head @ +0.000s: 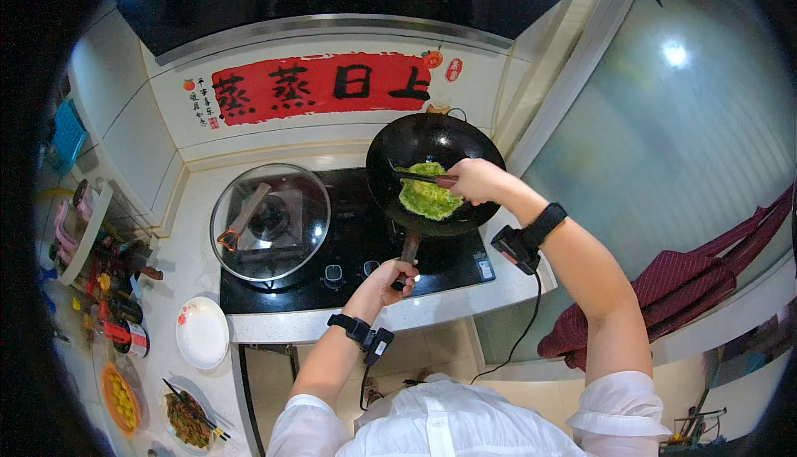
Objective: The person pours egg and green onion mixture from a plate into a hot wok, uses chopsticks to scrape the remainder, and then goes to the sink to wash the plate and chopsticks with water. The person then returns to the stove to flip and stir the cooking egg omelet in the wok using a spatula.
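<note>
My left hand (387,281) is closed round the wooden handle (410,248) of a black wok (383,183), which sits tilted over the right side of the glass cooktop (348,220). My right hand (476,182) grips the dark red handle of a spatula (416,176), reaching in from the wok's right side. The spatula's far end is at the upper left edge of a green and yellow egg-like pancake (431,200) lying in the wok. How much of the spatula is under the pancake I cannot tell. Both wrists wear black straps with small cabled devices.
A glass lid (280,258) with a wooden-handled utensil (250,211) on it covers the left burner. On the left counter are a white plate (202,332), a dish of food with chopsticks (187,419), an orange basket of yellow fruit (107,395) and several jars. A sliding glass door (647,146) stands right.
</note>
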A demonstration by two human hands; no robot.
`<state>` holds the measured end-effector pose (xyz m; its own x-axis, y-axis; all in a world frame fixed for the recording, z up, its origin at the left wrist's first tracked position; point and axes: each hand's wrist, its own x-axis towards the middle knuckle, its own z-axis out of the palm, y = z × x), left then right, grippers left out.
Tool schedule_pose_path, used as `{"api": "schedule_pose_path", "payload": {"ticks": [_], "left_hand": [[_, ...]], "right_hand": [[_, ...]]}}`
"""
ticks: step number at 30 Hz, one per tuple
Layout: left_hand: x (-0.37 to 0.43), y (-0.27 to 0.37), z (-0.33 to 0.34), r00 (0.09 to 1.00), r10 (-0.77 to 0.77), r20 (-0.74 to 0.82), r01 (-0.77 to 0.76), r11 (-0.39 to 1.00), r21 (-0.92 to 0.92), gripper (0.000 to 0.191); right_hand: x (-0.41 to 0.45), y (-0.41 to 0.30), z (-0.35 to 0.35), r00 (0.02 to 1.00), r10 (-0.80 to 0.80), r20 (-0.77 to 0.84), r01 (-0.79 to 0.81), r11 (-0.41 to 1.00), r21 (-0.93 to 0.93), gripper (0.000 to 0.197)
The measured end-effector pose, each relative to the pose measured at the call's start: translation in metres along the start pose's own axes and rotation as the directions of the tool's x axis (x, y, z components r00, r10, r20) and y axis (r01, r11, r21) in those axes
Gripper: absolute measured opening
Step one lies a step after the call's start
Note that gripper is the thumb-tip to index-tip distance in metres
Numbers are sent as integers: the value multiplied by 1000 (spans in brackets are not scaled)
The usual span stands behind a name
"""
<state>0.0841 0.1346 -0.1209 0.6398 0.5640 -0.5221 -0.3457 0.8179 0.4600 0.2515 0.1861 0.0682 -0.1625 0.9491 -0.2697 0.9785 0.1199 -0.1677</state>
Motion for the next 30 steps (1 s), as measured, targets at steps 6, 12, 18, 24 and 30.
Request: {"api": "schedule_pose_path", "payload": {"ticks": [6,12,18,24,30], "left_hand": [[1,0,-4,1000,-17,14,17,1000,14,29],[7,0,-4,1000,-24,2,24,1000,14,30],[11,0,-3,1000,-17,12,17,1000,15,31],[14,0,-2,1000,-6,14,6,1000,27,31],[11,-5,-22,1000,2,7,-2,1000,16,35]], "right_hand": [[-35,29,-64,980,75,183,-133,935,328,32],[-48,49,-87,990,-71,126,96,973,-208,36],[-70,29,-86,995,63,78,-11,841,-540,29],[-75,44,-51,996,-84,25,83,815,-574,29],[-65,36,-3,998,-49,-30,30,889,-458,29]]}}
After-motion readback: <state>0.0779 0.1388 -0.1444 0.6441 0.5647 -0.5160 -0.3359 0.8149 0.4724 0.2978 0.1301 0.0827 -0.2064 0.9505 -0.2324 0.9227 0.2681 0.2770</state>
